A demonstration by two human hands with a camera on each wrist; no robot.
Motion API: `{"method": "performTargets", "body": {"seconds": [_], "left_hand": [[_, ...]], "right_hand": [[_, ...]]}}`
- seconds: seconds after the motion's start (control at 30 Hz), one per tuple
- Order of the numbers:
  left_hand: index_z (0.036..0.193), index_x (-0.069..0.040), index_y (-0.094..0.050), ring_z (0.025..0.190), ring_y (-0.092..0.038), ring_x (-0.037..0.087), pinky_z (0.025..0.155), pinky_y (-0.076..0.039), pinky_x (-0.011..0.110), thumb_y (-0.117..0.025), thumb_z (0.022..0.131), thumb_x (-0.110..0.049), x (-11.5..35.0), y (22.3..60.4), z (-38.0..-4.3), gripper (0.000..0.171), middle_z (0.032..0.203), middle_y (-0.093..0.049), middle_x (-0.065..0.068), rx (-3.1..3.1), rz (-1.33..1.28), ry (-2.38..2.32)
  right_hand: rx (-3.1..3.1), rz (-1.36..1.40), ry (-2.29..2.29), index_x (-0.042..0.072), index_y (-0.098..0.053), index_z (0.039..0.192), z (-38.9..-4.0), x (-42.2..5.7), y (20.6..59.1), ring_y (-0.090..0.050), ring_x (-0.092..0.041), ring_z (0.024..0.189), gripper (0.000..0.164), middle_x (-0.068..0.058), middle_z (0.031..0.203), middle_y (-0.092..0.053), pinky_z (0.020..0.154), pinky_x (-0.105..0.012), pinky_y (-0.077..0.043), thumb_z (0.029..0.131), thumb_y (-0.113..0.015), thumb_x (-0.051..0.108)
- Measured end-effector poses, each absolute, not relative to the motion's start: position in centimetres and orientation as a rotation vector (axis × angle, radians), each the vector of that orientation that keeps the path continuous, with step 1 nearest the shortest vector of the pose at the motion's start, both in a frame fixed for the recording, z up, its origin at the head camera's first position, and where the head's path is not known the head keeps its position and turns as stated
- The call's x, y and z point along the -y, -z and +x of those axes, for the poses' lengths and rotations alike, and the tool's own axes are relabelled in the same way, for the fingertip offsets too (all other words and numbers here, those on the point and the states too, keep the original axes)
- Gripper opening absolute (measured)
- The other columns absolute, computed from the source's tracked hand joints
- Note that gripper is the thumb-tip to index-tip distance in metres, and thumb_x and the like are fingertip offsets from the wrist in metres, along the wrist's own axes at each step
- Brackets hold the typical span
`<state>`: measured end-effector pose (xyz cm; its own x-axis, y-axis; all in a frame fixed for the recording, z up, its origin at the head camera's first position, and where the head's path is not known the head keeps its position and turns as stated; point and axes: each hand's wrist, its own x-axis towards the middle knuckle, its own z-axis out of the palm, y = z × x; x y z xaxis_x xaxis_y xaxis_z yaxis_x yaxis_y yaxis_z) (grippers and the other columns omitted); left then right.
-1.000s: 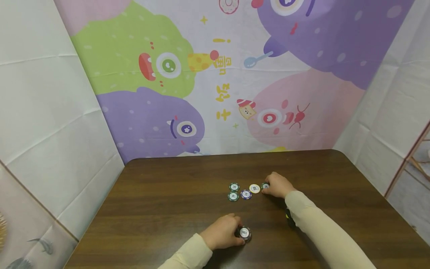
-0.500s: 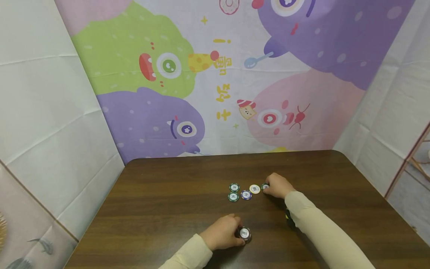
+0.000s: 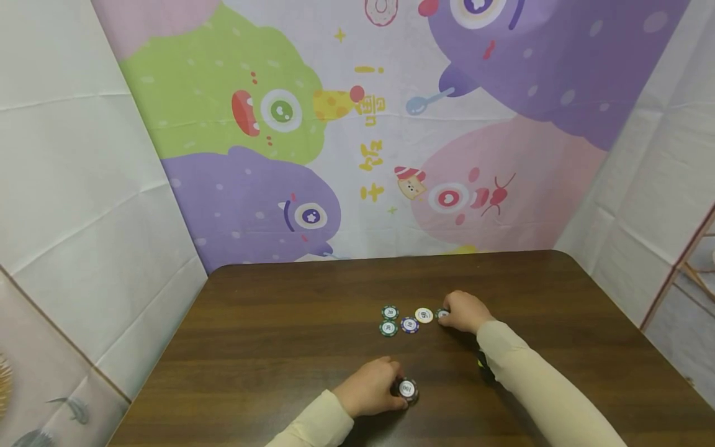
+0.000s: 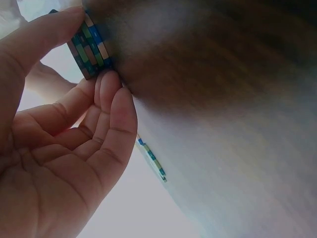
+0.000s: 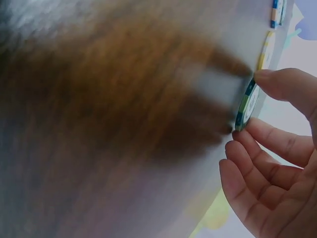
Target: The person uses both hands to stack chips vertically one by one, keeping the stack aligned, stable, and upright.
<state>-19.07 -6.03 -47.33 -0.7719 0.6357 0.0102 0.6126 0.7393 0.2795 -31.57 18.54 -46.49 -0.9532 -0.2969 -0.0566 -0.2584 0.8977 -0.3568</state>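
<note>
My left hand [image 3: 370, 387] holds a short stack of poker chips [image 3: 408, 389] by its edges, near the front of the table. The top chip reads 100, and the left wrist view shows green, brown and blue bands on the stack's side [image 4: 90, 48]. Farther back, my right hand [image 3: 469, 311] pinches a green poker chip [image 5: 246, 106] between thumb and fingers, partly covering it. That chip lies flat at the right end of a group, right beside a white-and-yellow chip [image 3: 424, 315]. A blue chip [image 3: 410, 325] and two green chips [image 3: 390, 312] lie to its left.
The brown wooden table [image 3: 268, 323] ends at a cartoon-printed cloth [image 3: 301, 161] behind it. White cloth panels [image 3: 100, 149] stand at both sides. A small black and yellow-green thing [image 3: 482, 360] shows under the right wrist.
My right hand and the green chip have shifted very slightly toward me and to the right. My left hand stays on its stack, and the other chips keep their places.
</note>
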Motion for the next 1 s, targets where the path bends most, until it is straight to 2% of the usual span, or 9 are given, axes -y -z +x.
{"method": "performTargets", "body": {"seconds": [0.07,0.2,0.33,0.47,0.67,1.0], "left_hand": [[0.097,-0.012,-0.068,0.079,-0.053,0.001,0.07,-0.045,0.016,-0.083,0.073,-0.031,6.0,47.3,-19.1,0.034,0.089,-0.065,-0.006,-2.847,1.024,-0.417],[0.098,-0.012,-0.068,0.08,-0.053,0.001,0.07,-0.045,0.016,-0.084,0.073,-0.031,6.0,47.3,-19.1,0.035,0.089,-0.066,-0.006,-2.847,1.027,-0.42],[0.098,-0.012,-0.068,0.081,-0.054,0.002,0.071,-0.046,0.017,-0.084,0.073,-0.031,6.1,47.2,-19.1,0.035,0.09,-0.066,-0.006,-2.841,1.022,-0.431],[0.098,-0.012,-0.068,0.08,-0.053,0.001,0.071,-0.046,0.017,-0.084,0.072,-0.031,6.1,47.2,-19.0,0.036,0.09,-0.065,-0.006,-2.839,1.01,-0.437],[0.099,-0.012,-0.068,0.08,-0.054,0.001,0.071,-0.046,0.017,-0.084,0.073,-0.031,6.1,46.9,-19.0,0.036,0.091,-0.065,-0.006,-2.833,1.003,-0.438],[0.098,-0.011,-0.068,0.079,-0.053,0.001,0.07,-0.046,0.016,-0.084,0.073,-0.029,6.0,46.8,-19.0,0.036,0.091,-0.065,-0.005,-2.82,0.998,-0.469]], "right_hand": [[-2.959,-0.445,0.514,0.007,-0.064,0.076,-31.5,-18.6,46.4,-0.048,-0.016,0.066,0.018,-0.001,0.075,-0.059,0.062,-0.035,-0.043,0.081,-0.074,0.022],[-2.968,-0.478,0.492,0.004,-0.067,0.089,-31.4,-18.6,46.2,-0.054,-0.018,0.073,0.022,-0.004,0.085,-0.065,0.071,-0.04,-0.048,0.081,-0.074,0.023],[-2.965,-0.499,0.51,0.005,-0.067,0.087,-31.1,-18.4,45.8,-0.052,-0.017,0.07,0.02,-0.003,0.081,-0.063,0.068,-0.037,-0.046,0.08,-0.073,0.023],[-2.969,-0.528,0.531,0.004,-0.068,0.09,-30.3,-18.0,45.3,-0.051,-0.017,0.072,0.022,-0.004,0.084,-0.064,0.068,-0.036,-0.047,0.077,-0.072,0.022],[-2.986,-0.617,0.545,0.002,-0.069,0.099,-28.3,-17.0,44.7,-0.052,-0.015,0.075,0.03,-0.005,0.091,-0.063,0.07,-0.035,-0.049,0.077,-0.073,0.022],[-2.957,-0.831,0.604,0.006,-0.07,0.099,-24.6,-15.1,44.0,-0.055,-0.009,0.078,0.03,0.001,0.091,-0.063,0.07,-0.03,-0.05,0.077,-0.077,0.025]]}}
